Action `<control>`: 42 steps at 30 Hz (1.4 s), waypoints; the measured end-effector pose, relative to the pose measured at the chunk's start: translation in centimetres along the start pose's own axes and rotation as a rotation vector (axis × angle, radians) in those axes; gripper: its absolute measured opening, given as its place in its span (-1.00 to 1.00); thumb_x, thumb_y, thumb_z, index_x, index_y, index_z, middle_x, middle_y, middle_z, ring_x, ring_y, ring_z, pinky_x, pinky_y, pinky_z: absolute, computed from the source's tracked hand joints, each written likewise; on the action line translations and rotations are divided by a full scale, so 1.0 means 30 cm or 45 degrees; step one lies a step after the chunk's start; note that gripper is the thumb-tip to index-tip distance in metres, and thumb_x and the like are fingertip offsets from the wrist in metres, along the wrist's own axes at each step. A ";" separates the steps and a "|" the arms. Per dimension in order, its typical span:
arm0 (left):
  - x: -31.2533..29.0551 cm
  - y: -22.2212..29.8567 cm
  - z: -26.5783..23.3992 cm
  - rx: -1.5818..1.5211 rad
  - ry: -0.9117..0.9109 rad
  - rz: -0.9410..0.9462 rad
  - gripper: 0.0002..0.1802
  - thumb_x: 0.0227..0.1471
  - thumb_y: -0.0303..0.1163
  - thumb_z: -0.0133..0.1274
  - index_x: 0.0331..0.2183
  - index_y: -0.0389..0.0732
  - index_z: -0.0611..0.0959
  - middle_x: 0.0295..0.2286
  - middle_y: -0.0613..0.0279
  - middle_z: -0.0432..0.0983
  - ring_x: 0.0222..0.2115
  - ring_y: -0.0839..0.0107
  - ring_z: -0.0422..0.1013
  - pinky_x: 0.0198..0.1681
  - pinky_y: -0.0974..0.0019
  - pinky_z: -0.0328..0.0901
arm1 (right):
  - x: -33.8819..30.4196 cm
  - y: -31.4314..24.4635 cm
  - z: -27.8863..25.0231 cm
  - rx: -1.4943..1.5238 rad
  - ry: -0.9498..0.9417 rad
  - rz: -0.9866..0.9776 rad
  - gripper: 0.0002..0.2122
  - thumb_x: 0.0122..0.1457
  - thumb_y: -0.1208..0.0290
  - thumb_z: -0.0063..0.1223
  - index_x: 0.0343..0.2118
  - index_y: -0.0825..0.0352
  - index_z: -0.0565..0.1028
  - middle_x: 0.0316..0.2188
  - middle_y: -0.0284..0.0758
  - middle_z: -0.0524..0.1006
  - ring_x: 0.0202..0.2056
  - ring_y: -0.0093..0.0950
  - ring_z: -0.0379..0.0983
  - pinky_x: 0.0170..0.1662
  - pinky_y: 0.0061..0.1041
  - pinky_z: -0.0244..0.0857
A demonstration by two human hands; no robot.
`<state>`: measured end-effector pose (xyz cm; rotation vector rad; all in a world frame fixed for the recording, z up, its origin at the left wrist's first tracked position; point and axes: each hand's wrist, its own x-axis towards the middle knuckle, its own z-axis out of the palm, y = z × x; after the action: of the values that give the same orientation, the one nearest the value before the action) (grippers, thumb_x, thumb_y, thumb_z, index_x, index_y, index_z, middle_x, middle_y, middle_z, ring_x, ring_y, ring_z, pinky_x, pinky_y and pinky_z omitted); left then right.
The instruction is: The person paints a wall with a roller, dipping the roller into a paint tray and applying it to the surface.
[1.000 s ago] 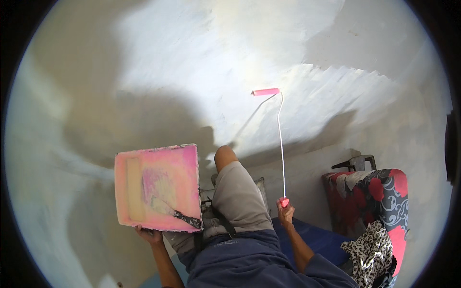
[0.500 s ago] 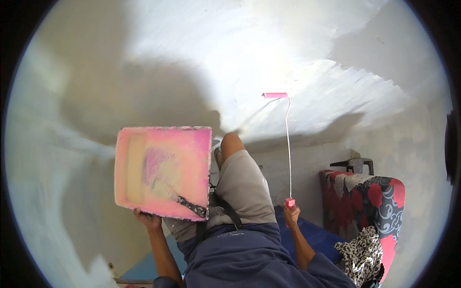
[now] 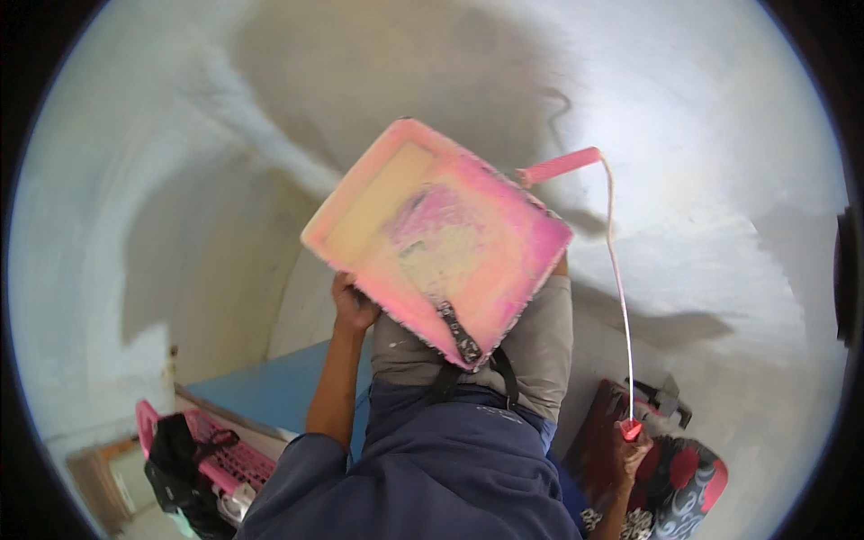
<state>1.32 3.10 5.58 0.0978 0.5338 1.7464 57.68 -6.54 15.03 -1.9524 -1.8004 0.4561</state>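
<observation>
My left hand (image 3: 355, 303) is closed on the near-left edge of a paint tray (image 3: 531, 238), its thumb by the rim. The squarish tray is tilted, stained pink and orange, with a cream-coloured well (image 3: 382, 202) on its far-left side. A scraper with a dark, paint-spattered handle (image 3: 461, 333) lies in it, its blade hard to make out. Out to the right, my right hand (image 3: 632, 453) wraps round the red handle of a long-framed paint roller (image 3: 616, 270). The pink roller sleeve (image 3: 562, 166) is beside the tray's far-right edge; whether they touch I cannot tell.
A patchily painted wall (image 3: 702, 162) stands ahead, with shadows across it. A blue surface (image 3: 261, 382) lies at left. Beyond it is a pink plastic rack or basket (image 3: 238, 450) with a black bag (image 3: 175, 463). Red-and-black patterned upholstery (image 3: 693, 477) is at lower right.
The tray has swung right and away from me, turning clockwise. The roller sleeve is now close beside the tray, and my right hand appears lower and farther right. The view has shifted left.
</observation>
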 end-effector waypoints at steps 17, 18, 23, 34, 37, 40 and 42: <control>-0.019 0.025 0.031 -0.064 -0.024 -0.068 -0.32 -0.30 -0.32 -0.03 -0.02 -0.27 0.35 -0.13 0.14 0.38 -0.09 0.25 0.32 0.03 0.15 0.20 | 0.486 -0.599 -0.001 -0.515 -0.377 -0.415 -0.69 -0.18 0.38 0.22 -0.30 0.28 0.45 -0.50 -0.15 0.49 -0.43 -0.13 0.42 -0.38 -0.23 0.26; -0.018 0.025 0.034 -0.065 -0.026 -0.070 -0.33 -0.30 -0.32 -0.03 -0.02 -0.27 0.35 -0.13 0.14 0.38 -0.09 0.25 0.32 0.03 0.15 0.20 | 0.497 -0.611 0.007 -0.532 -0.403 -0.408 -0.68 -0.18 0.38 0.22 -0.30 0.27 0.45 -0.49 -0.14 0.49 -0.43 -0.13 0.42 -0.38 -0.23 0.26; -0.028 0.030 0.060 -0.027 0.006 -0.043 -0.34 -0.29 -0.33 -0.04 -0.03 -0.27 0.35 -0.13 0.14 0.38 -0.09 0.24 0.31 0.03 0.13 0.20 | 0.531 -0.657 0.031 -0.559 -0.485 -0.388 -0.68 -0.18 0.39 0.22 -0.30 0.30 0.45 -0.50 -0.12 0.50 -0.44 -0.14 0.43 -0.37 -0.27 0.27; -0.028 0.028 0.052 -0.027 0.013 -0.050 -0.28 -0.32 -0.33 -0.01 0.01 -0.26 0.31 -0.08 0.12 0.34 -0.06 0.20 0.28 0.04 0.12 0.19 | 0.525 -0.650 -0.206 -0.591 -0.474 -0.431 -0.66 -0.23 0.50 0.21 -0.30 0.40 0.48 -0.49 -0.10 0.51 -0.49 -0.21 0.45 -0.37 -0.41 0.31; -0.024 0.023 0.049 -0.049 0.024 -0.047 -0.28 -0.33 -0.33 -0.02 0.01 -0.26 0.31 -0.08 0.12 0.34 -0.06 0.20 0.28 0.05 0.12 0.18 | 0.511 -0.612 -0.254 -0.551 -0.441 -0.403 -0.68 -0.25 0.56 0.21 -0.32 0.42 0.48 -0.51 -0.12 0.52 -0.53 -0.29 0.46 -0.40 -0.47 0.31; -0.029 0.029 0.057 -0.031 0.023 -0.048 -0.28 -0.32 -0.34 -0.03 0.01 -0.26 0.31 -0.08 0.11 0.34 -0.06 0.20 0.28 0.06 0.11 0.17 | 0.502 -0.626 -0.297 -0.494 -0.426 -0.362 -0.69 -0.26 0.57 0.22 -0.34 0.42 0.48 -0.51 -0.13 0.52 -0.52 -0.30 0.47 -0.40 -0.46 0.32; -0.031 0.031 0.075 -0.003 0.036 -0.023 -0.29 -0.32 -0.34 -0.03 0.00 -0.26 0.31 -0.08 0.11 0.34 -0.06 0.20 0.28 0.06 0.11 0.16 | 0.505 -0.636 -0.325 -0.482 -0.430 -0.373 -0.69 -0.26 0.57 0.23 -0.35 0.41 0.48 -0.51 -0.14 0.53 -0.51 -0.29 0.47 -0.40 -0.45 0.33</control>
<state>1.49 2.75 8.15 0.0664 0.5519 1.7332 48.08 8.57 34.21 -1.8779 -2.4999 0.3846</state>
